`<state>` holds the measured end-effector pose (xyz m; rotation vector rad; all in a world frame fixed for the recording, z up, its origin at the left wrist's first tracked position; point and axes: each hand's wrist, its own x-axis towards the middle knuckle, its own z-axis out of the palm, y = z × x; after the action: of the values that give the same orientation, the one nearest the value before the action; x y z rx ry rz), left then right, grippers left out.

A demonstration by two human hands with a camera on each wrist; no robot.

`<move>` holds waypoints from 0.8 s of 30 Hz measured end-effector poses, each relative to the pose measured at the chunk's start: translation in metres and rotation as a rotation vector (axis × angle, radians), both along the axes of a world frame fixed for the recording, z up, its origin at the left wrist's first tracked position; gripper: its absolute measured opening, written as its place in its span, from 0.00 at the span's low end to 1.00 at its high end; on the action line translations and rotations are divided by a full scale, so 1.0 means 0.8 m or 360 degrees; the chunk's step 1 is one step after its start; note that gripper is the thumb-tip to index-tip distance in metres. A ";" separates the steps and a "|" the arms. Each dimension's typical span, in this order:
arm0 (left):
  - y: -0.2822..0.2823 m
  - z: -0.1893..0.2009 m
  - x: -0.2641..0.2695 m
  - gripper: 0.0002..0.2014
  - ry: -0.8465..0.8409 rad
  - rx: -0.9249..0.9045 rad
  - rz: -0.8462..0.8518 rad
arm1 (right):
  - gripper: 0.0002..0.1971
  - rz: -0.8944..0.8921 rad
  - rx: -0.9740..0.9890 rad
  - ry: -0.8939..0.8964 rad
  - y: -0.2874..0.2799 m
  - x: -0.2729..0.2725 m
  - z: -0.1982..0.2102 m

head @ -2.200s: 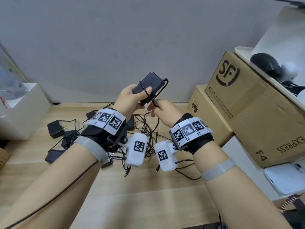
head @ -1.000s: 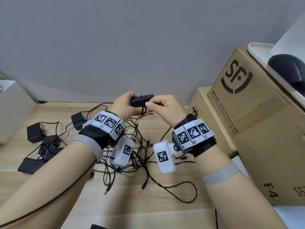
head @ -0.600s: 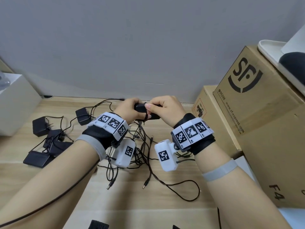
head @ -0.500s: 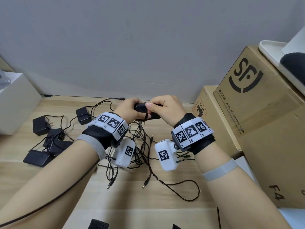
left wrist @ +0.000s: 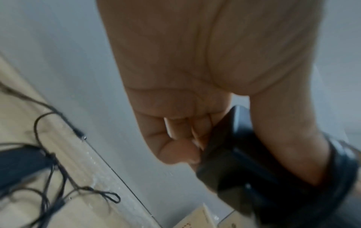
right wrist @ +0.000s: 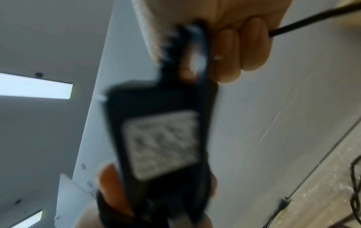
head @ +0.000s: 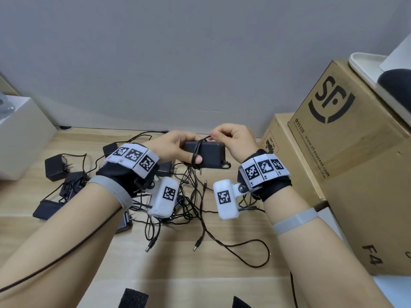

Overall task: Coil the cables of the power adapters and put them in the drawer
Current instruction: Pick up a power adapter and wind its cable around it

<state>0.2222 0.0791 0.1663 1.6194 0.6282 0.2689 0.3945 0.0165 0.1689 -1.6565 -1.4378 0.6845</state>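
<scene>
Left hand (head: 175, 145): grips black power adapter (head: 210, 155), cable (head: 195, 155) looped round it.
Right hand (head: 233, 138): pinches that cable above adapter.
Below hands: tangled loose adapters (head: 55, 167) on wooden table (head: 200, 274).
Right of hands: stacked cardboard boxes (head: 355, 174).

blurred black power adapter (right wrist: 162, 138) with grey label fills the view; curled fingers (right wrist: 242, 50) pinch its cable (right wrist: 304, 20)

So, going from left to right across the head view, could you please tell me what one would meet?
White box → loose adapters on the table → left hand → held adapter → right hand → small cardboard box → large SF cardboard box.
</scene>
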 end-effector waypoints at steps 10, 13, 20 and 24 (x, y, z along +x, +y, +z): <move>0.002 0.013 -0.002 0.15 -0.0429 -0.0231 0.0586 | 0.17 0.0187 -0.0261 -0.0136 -0.011 -0.032 -0.027; 0.000 0.013 -0.003 0.10 -0.0304 -0.0136 0.0687 | 0.16 0.0225 -0.0274 -0.0150 -0.013 -0.042 -0.023; -0.007 0.009 -0.012 0.08 -0.0208 -0.0030 0.0806 | 0.14 0.0279 -0.0407 -0.0250 -0.023 -0.061 -0.012; -0.012 -0.001 -0.025 0.10 -0.0089 0.0084 0.0862 | 0.15 0.0312 -0.0462 -0.0310 -0.033 -0.077 -0.004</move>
<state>0.2025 0.0693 0.1654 1.4606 1.0177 0.7288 0.3331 -0.0099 0.1653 -1.8601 -1.7211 0.8967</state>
